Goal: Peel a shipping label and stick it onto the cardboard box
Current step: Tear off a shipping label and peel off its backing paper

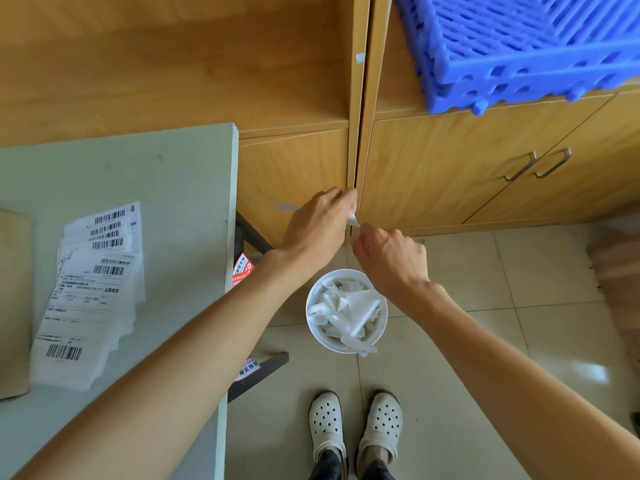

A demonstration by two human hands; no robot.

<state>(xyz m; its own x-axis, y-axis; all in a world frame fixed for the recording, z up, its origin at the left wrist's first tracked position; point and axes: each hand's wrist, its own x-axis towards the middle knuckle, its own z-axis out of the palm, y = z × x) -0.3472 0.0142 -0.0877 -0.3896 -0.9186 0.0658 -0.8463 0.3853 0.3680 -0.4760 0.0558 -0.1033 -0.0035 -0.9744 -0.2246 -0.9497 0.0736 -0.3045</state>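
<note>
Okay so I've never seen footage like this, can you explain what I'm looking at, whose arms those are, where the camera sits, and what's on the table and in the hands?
There is no machine here. A person wears a wide-angle camera on the head, looking down, so both arms reach into the one picture and their shoes show at the bottom. The left hand and right hand meet above a white bin of paper scraps, pinching a small white piece of paper between them; it looks like label backing. On the grey-green table at left lies a loose stack of shipping labels with barcodes, and a cardboard box shows at the picture's left edge. Wooden cabinets stand behind, with blue plastic crates on top.
</note>
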